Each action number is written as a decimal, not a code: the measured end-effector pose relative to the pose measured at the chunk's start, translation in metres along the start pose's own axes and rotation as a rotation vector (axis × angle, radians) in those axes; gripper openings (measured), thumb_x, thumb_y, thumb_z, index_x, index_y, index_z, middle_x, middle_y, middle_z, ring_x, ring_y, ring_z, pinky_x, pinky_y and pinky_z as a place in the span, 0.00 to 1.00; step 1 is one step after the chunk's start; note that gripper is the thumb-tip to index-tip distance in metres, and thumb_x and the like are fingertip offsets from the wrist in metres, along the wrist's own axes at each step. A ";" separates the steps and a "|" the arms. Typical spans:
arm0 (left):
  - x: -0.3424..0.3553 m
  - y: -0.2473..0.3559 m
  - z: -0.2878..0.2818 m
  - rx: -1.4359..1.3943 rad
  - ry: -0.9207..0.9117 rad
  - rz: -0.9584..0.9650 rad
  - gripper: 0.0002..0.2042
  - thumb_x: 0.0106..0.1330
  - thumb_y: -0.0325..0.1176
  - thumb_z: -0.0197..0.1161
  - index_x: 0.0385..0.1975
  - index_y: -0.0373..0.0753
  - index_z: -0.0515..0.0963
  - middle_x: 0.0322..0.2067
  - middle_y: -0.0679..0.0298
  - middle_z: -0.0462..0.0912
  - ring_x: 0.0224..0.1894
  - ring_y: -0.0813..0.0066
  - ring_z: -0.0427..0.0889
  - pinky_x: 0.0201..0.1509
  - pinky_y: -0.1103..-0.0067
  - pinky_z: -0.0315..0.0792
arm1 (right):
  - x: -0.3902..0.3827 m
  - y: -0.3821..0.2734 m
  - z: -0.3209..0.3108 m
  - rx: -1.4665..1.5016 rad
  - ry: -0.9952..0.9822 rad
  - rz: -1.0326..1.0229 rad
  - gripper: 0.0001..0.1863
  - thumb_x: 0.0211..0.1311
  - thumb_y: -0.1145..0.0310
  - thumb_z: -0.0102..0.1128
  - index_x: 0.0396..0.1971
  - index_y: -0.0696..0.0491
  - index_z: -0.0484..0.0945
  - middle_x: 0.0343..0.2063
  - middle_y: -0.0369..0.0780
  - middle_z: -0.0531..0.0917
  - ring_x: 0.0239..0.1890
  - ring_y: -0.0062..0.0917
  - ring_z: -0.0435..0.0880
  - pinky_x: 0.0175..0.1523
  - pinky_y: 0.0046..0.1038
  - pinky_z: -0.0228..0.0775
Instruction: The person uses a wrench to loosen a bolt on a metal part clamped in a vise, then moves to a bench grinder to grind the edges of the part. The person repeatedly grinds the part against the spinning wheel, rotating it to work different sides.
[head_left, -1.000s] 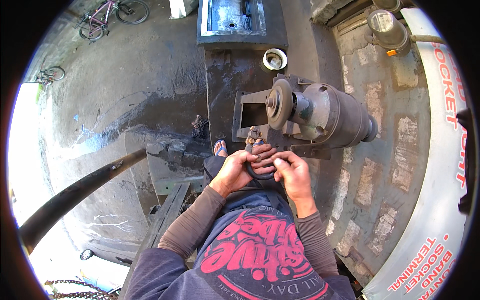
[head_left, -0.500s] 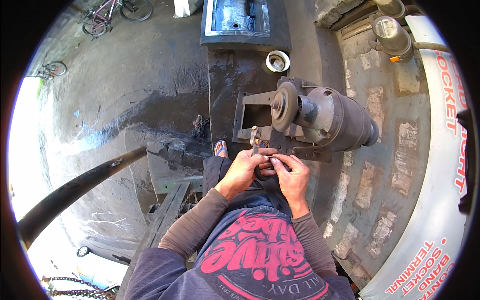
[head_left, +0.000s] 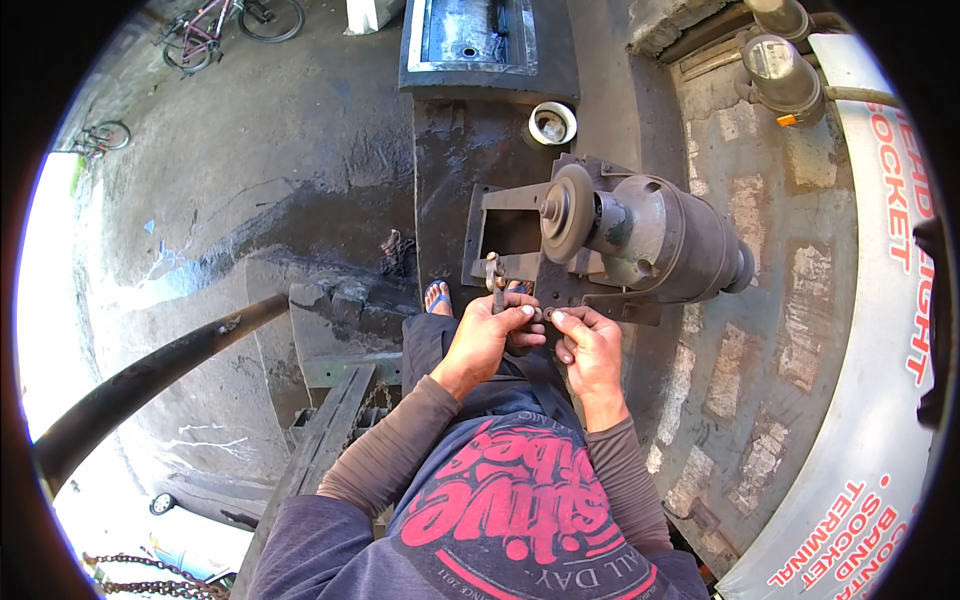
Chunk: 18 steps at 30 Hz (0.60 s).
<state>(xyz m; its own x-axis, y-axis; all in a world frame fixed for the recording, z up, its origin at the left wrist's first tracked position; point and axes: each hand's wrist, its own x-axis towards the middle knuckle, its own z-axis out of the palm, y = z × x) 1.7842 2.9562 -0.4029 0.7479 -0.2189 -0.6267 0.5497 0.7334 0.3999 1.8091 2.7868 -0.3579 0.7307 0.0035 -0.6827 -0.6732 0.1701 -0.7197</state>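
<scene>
My left hand [head_left: 482, 335] is closed around a dark cable-like piece with a metal clamp-shaped end [head_left: 494, 272], which sticks up above the fingers. Its tip is lighter, brassy in colour. Facing it, the fingertips of my right hand [head_left: 588, 345] pinch a small dark ring-like part [head_left: 549, 313], close beside the left thumb. Whether that ring touches the piece in my left hand I cannot tell. Both hands are in front of my body, just short of a bench grinder [head_left: 670, 235] with a round wheel [head_left: 568, 214].
The grinder sits on a rusty metal frame [head_left: 478, 235]. Beyond it are a white pot [head_left: 552, 124] and a metal basin [head_left: 425, 50]. A thick dark pipe [head_left: 165, 375] crosses at left, near a steel beam [head_left: 320, 450]. A printed banner [head_left: 850, 420] hangs at right.
My right hand has shifted slightly right, opening a small gap between the fingertips where the ring-like part now shows. The clamp-shaped end has moved a little left and tilted more upright.
</scene>
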 end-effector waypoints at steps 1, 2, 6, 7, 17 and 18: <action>0.001 -0.001 -0.003 -0.010 -0.010 0.002 0.07 0.74 0.26 0.60 0.44 0.28 0.80 0.37 0.59 0.84 0.36 0.71 0.86 0.42 0.76 0.88 | 0.000 0.000 0.000 0.108 -0.024 0.033 0.04 0.64 0.78 0.67 0.36 0.62 0.84 0.24 0.34 0.82 0.17 0.10 0.66 0.22 0.18 0.58; 0.001 0.000 -0.004 -0.019 -0.021 0.005 0.07 0.74 0.26 0.60 0.43 0.28 0.79 0.36 0.59 0.83 0.36 0.71 0.86 0.42 0.75 0.88 | 0.000 -0.002 0.001 0.131 -0.014 0.041 0.05 0.65 0.77 0.66 0.37 0.62 0.83 0.24 0.33 0.81 0.17 0.10 0.64 0.22 0.19 0.58; 0.001 0.001 -0.001 0.025 -0.073 0.015 0.08 0.75 0.30 0.60 0.43 0.30 0.79 0.34 0.62 0.83 0.34 0.74 0.84 0.39 0.77 0.85 | 0.001 0.004 0.008 0.050 0.040 -0.075 0.05 0.65 0.76 0.68 0.37 0.62 0.83 0.25 0.33 0.81 0.17 0.10 0.66 0.22 0.18 0.58; 0.003 0.001 0.003 0.047 -0.070 0.021 0.09 0.75 0.31 0.60 0.43 0.30 0.79 0.34 0.62 0.82 0.34 0.75 0.83 0.37 0.78 0.83 | 0.001 0.005 0.008 0.039 0.052 -0.108 0.05 0.65 0.75 0.68 0.36 0.62 0.83 0.25 0.34 0.82 0.18 0.10 0.67 0.22 0.18 0.58; 0.027 0.001 0.009 0.069 -0.041 0.004 0.09 0.76 0.35 0.61 0.39 0.35 0.81 0.26 0.69 0.79 0.25 0.82 0.74 0.28 0.83 0.70 | 0.011 0.001 0.021 -0.093 0.040 -0.201 0.07 0.66 0.77 0.68 0.41 0.63 0.85 0.27 0.35 0.84 0.20 0.10 0.71 0.22 0.16 0.59; 0.029 0.002 0.012 0.050 -0.026 -0.013 0.09 0.75 0.35 0.62 0.36 0.36 0.81 0.25 0.70 0.76 0.24 0.83 0.71 0.26 0.83 0.67 | 0.016 0.001 0.022 -0.105 0.083 -0.197 0.07 0.66 0.77 0.68 0.40 0.63 0.85 0.28 0.35 0.84 0.20 0.10 0.71 0.22 0.16 0.59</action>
<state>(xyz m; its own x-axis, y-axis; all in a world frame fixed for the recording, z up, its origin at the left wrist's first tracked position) 1.8114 2.9436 -0.4124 0.7497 -0.2453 -0.6146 0.5766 0.6978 0.4249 1.8231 2.8085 -0.3666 0.8403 -0.1010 -0.5326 -0.5297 0.0557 -0.8463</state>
